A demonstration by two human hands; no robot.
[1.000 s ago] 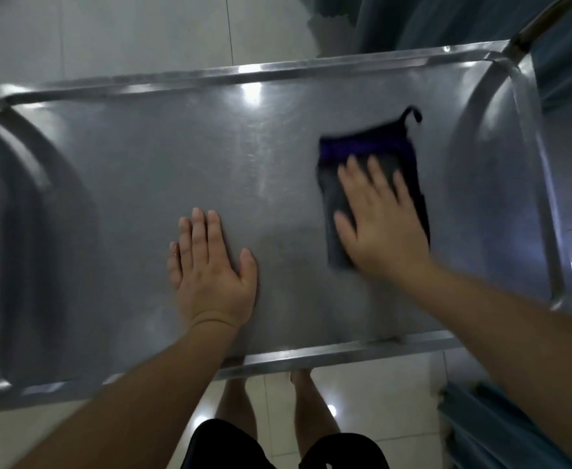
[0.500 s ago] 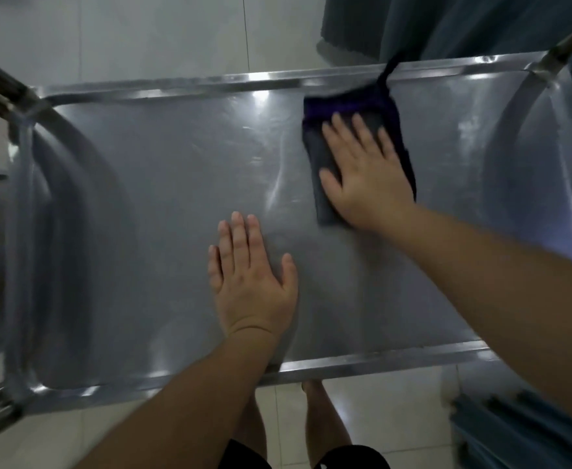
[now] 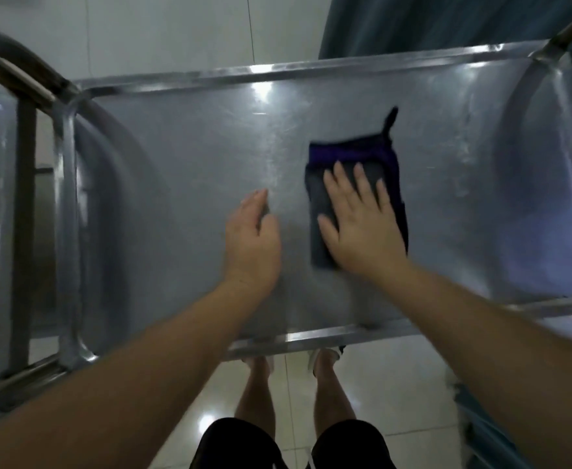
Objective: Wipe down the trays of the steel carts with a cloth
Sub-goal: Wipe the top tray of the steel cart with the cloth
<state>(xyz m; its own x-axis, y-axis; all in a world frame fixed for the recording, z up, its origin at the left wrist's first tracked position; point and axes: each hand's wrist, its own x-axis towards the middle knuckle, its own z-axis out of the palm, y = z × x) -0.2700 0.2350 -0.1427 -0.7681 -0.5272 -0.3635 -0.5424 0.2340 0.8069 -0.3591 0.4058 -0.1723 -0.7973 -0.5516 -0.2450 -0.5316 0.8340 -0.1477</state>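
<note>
while the right hand (image 3: 362,228) lies flat with straight fingers on the cloth (image 3: 322,211), pressing it to the steel tray (image 3: 176,184) right of centre, the left hand (image 3: 254,238) is released, edge-on, holding nothing. cloth looks soft, light, folded; likely slides easily on smooth metal. best controlled by palm pressure over its middle; its loop (image 3: 390,121) trails at the far edge.

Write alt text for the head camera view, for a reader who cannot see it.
A person's right hand presses flat on a folded grey and purple cloth lying on a steel cart tray. The left hand is beside it, turned on edge with fingers straight. Bare legs and a tiled floor show below.
</note>
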